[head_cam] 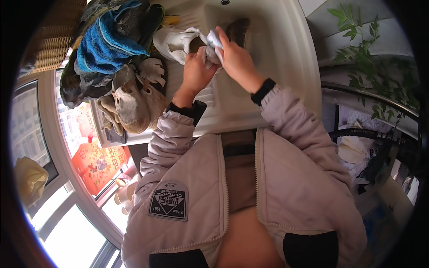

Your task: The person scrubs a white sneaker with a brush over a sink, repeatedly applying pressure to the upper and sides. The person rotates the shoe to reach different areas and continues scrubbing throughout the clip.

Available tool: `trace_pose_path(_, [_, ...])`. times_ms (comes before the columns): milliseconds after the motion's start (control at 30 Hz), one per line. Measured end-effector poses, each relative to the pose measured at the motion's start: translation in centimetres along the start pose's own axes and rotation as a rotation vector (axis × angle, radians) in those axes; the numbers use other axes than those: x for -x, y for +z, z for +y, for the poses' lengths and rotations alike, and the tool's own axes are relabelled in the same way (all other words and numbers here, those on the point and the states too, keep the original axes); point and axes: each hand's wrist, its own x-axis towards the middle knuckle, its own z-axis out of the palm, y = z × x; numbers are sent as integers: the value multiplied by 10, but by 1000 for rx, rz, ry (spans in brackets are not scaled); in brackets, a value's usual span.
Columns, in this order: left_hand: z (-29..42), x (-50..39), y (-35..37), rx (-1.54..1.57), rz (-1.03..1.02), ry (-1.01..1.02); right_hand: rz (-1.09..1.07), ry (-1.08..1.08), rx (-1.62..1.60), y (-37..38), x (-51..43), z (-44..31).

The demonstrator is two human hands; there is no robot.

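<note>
My left hand (197, 75) and my right hand (238, 63) are close together over the inner edge of a white sink (285, 87). Between them they grip a crumpled white cloth (211, 55). Just beyond the cloth lies a white shoe (169, 42), its opening facing up and its heel end beside my fingers. Whether the cloth touches the shoe is hard to tell. A dark brown object (236, 31), possibly a brush, rests in the basin, partly hidden by my right hand.
Worn beige shoes (132, 107) and a strappy white sandal (152, 72) crowd the ribbed drainboard's left side. A blue towel (107, 43) lies over a dark rock-like mass (83, 87). Leafy stems (362, 50) hang at right. A window (63, 214) is at left.
</note>
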Motion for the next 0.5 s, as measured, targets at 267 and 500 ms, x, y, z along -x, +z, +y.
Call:
trace_pose_path(267, [3, 2, -3, -10, -11, -55, -114, 40, -14, 2, 2, -3])
trace_pose_path(500, [-1, -1, -3, 45, -45, -103, -192, 43, 55, -2, 1, -6])
